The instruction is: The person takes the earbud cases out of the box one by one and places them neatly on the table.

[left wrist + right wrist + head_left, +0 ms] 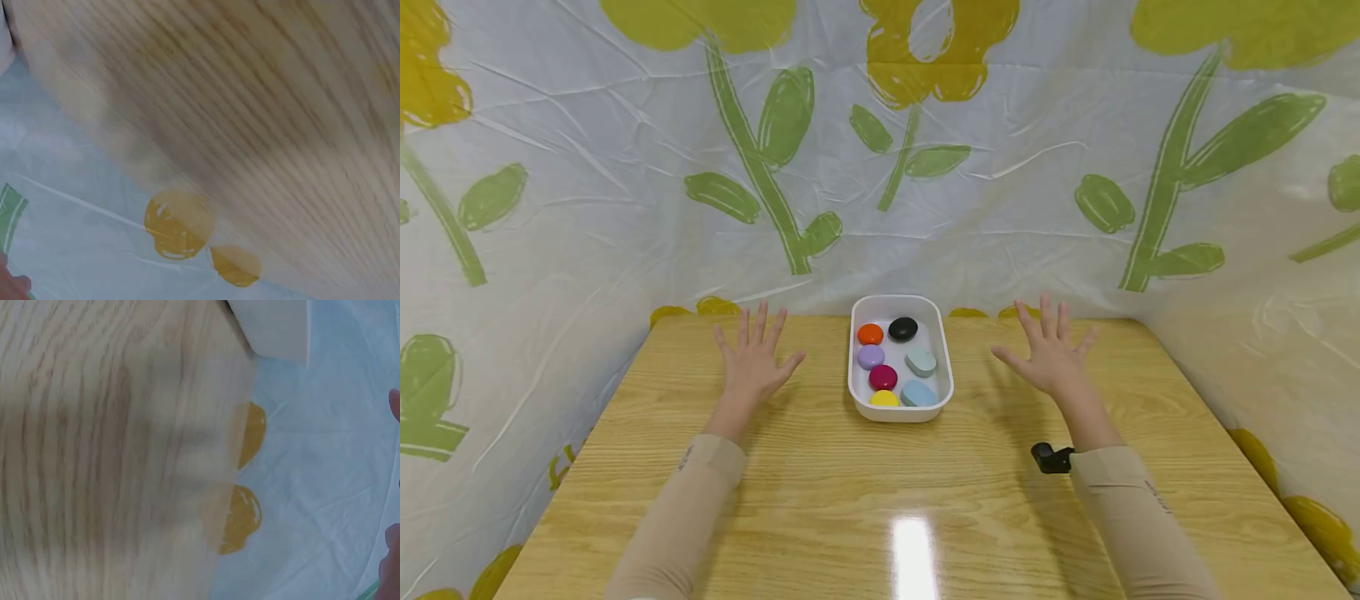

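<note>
A white rectangular tray [901,413] stands near the table's far edge, between the two hands. Inside it lie several smooth, rounded pieces: orange [870,334], black [902,329], lilac [871,357], pale green [921,362], crimson [883,377], light blue [918,393] and yellow [884,399]. To the tray's left, my left hand [752,364] is held with its fingers straight and spread, holding nothing. My right hand [1051,358] is spread the same way on the tray's right, also holding nothing. Only fingertips of each hand show at the edges of the wrist views.
The wooden table [820,508] has a bright light reflection near its front. A white cloth [1015,208] printed with flowers hangs behind and at both sides. A small black device [1052,458] sits at the right wrist by the sleeve cuff.
</note>
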Motion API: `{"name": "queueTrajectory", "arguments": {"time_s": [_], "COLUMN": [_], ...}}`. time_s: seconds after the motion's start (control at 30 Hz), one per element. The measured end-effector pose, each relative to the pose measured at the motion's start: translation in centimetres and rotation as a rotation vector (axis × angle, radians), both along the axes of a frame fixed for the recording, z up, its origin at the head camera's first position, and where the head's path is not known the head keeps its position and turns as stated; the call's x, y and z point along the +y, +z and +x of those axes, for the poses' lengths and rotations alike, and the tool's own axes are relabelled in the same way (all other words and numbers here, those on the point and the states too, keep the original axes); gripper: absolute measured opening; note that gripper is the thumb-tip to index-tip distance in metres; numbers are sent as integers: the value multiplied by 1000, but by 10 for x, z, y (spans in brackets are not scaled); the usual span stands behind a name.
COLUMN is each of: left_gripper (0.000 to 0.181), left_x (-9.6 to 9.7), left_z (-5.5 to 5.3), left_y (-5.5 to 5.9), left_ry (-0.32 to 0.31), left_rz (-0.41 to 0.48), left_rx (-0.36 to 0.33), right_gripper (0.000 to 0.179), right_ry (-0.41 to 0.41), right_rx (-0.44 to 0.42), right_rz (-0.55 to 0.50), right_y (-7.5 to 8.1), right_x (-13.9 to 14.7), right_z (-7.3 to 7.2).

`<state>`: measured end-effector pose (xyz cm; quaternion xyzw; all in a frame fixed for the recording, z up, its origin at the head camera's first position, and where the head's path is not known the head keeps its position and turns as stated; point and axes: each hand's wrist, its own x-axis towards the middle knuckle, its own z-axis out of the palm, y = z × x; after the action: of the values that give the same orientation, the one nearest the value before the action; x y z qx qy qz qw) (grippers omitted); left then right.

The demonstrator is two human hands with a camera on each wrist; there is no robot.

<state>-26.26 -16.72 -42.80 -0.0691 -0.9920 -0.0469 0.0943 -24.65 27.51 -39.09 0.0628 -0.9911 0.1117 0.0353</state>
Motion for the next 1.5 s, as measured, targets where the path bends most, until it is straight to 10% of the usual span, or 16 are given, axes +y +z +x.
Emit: {"name": "queueTrajectory", "arguments": {"time_s": [0.33, 0.57, 1.0, 1.5], "left_gripper": [76, 78, 78, 75], "left_x": [25, 53, 91, 104], "left_z": [-8, -17, -28, -31], "left_y": [-8, -22, -36, -27], "left_ry": [14, 16, 34, 61], "left_rz": [42, 120, 212, 164], "left_rx": [134, 153, -28, -217], "right_gripper": [76, 74, 77, 77], "right_ry": [31, 30, 18, 36], "right_rx": [222, 206, 39, -176], "right_rz": [-171, -247, -251, -140], "right_y": [-23, -48, -66, -67], "right_x": [-21, -45, -80, -85], "right_z": [-10, -24, -36, -48]}}
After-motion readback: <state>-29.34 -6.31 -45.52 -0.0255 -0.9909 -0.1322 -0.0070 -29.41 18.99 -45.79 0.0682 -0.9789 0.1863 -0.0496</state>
